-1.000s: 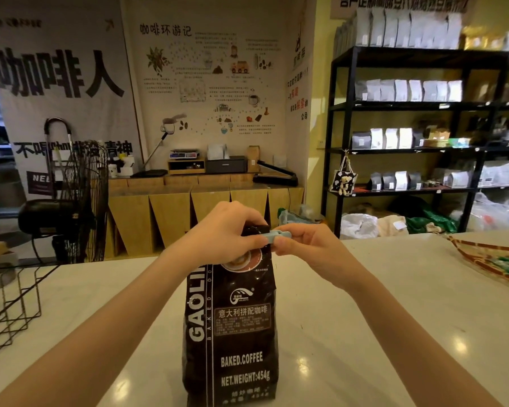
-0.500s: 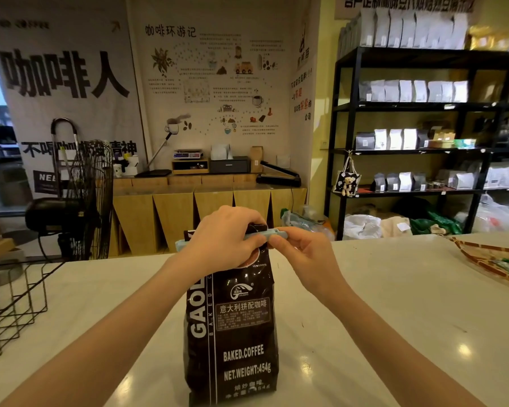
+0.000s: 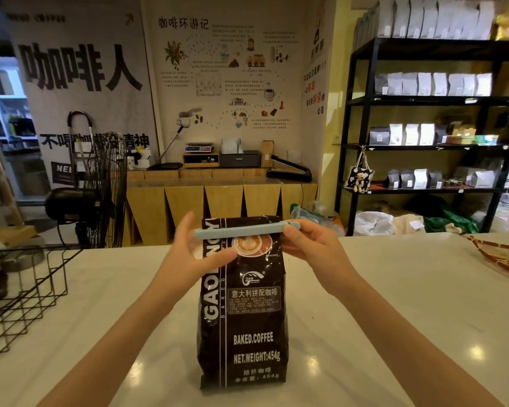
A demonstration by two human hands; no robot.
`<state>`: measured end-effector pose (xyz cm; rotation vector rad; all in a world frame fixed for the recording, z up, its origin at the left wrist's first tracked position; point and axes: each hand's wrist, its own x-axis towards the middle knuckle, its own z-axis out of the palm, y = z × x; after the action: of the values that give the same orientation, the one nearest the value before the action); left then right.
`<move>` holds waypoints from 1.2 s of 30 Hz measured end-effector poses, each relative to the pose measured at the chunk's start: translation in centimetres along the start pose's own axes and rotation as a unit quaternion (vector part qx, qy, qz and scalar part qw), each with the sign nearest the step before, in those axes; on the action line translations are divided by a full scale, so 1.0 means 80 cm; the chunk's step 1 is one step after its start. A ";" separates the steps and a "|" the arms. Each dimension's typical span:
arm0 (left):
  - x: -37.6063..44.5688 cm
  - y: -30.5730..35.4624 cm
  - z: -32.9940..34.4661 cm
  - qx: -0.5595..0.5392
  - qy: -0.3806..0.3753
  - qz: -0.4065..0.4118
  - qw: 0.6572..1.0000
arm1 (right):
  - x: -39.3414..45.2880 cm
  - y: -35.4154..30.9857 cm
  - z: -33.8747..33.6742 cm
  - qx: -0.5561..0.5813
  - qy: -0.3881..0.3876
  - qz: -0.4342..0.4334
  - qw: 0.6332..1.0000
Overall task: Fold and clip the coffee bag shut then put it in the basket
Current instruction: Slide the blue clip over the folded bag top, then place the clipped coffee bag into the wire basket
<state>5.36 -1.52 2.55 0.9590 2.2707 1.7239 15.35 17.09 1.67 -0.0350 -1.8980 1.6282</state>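
We found the coffee bag standing upright on the bench, directly ahead of the person and between both forearms. Its folded top carried a pale blue clip, long axis level and running left to right across the full width of the bag. The left hand lay open against the bag's left edge, thumb on the front just under the clip, gripping nothing firmly. The right hand pinched the clip's right end between its fingers. We judged the clipping done or nearly so. The wire basket stood well to the left of the bag, at the bench's edge; the left hand was nearer to it, so the carry would run leftward.
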 end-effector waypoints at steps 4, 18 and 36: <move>-0.017 -0.040 0.000 -0.167 -0.128 -0.110 0.971 | 0.002 0.005 0.010 0.049 0.013 0.025 0.998; -0.013 -0.043 -0.021 -0.183 0.006 -0.100 0.978 | -0.001 0.029 0.040 -0.021 -0.187 0.259 0.947; -0.065 0.017 -0.331 -0.033 0.328 0.036 0.943 | 0.138 -0.062 0.377 0.042 -0.406 0.073 0.910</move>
<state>-2.24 -25.90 11.34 0.4959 2.5297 2.4169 -5.84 -6.14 9.80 0.6480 -2.4558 2.0169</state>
